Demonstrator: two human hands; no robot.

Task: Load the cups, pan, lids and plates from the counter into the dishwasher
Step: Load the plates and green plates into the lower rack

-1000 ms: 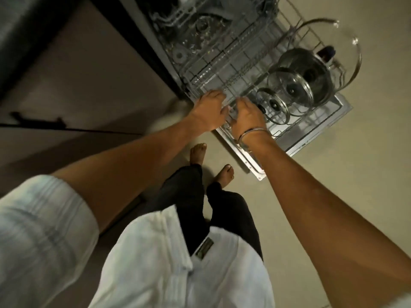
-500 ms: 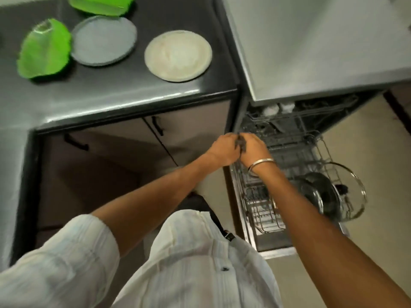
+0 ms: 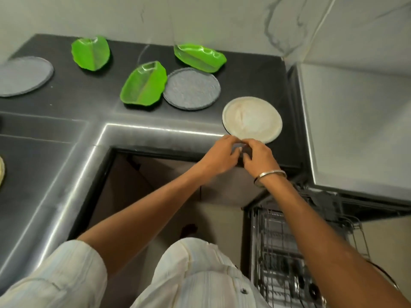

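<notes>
Both hands are up at the front edge of the dark surface [image 3: 66, 112], close together, fingertips almost touching. The left hand [image 3: 219, 155] has its fingers bent in, and the right hand [image 3: 258, 157] too. Something small & dark sits between the fingertips, but it's too blurry to tell what it is, or if they pinch it, so can't tell if the hands hold anything. The right wrist has a silver bangle [image 3: 270, 177].

Just behind the hands is the cream plate [image 3: 252, 118], lying flat near the front edge of the surface. The fingertips are right at its near rim; can't tell if they touch it.

Further back, a grey plate [image 3: 191, 88] lies flat, w/ a green leaf plate [image 3: 143, 84] touching its left side & another green leaf plate [image 3: 200, 57] just behind it. A 3rd green leaf plate [image 3: 90, 53] sits further left near the wall. A 2nd grey plate [image 3: 23, 75] is at the far left, partly cut off by the edge of the view.

The dishwasher [image 3: 287, 252] is open at the bottom right, under the right arm. Its wire rack [image 3: 266, 230] is pulled out. There are dark bits in the rack, too blurry to name.

The person wears a pale striped shirt [image 3: 200, 281].
</notes>
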